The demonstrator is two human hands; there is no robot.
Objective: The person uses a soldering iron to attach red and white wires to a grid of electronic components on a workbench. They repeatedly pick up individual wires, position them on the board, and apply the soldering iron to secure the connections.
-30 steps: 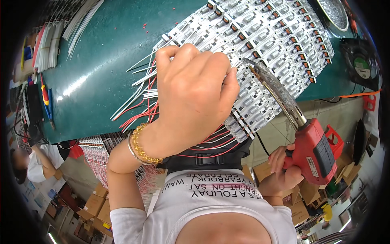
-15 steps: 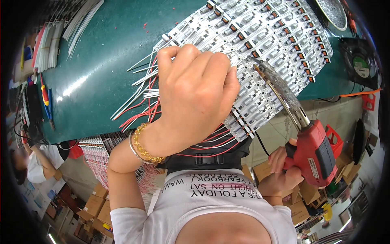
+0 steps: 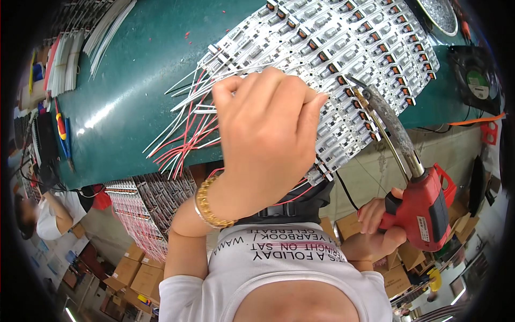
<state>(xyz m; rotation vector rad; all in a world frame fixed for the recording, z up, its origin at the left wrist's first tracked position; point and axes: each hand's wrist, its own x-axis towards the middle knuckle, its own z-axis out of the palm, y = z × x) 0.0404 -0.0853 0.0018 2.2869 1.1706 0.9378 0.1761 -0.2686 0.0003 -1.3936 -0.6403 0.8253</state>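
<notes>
— Holding anything in the left hand [image 3: 268,145], is the person?

— The left hand is curling shut, knuckles up, over the near ends of the white circuit strips [image 3: 343,59]; the fingers are pinching something among the red and white wires [image 3: 185,129], though what exactly is being pinched is hidden under the fist; a gold bracelet [image 3: 209,206] is sitting on that wrist.

— And the right hand [image 3: 378,231]?

— It is gripping the red soldering gun [image 3: 426,206] by its handle, off the near edge of the table [image 3: 129,107]; the gun's long metal barrel is reaching up over that edge, and its tip is lying at the near right of the strips, just beside the left hand's fingers; whether the tip is touching a strip I cannot tell.

— Where are the strips lying?

— They are lying side by side across the green table, running from its far right down toward the near edge; the wires are fanning out from their near ends toward the table's left; a black fan [image 3: 475,78] is standing at the right edge, and bundles of white strips [image 3: 67,64] are lying along the left edge.
</notes>
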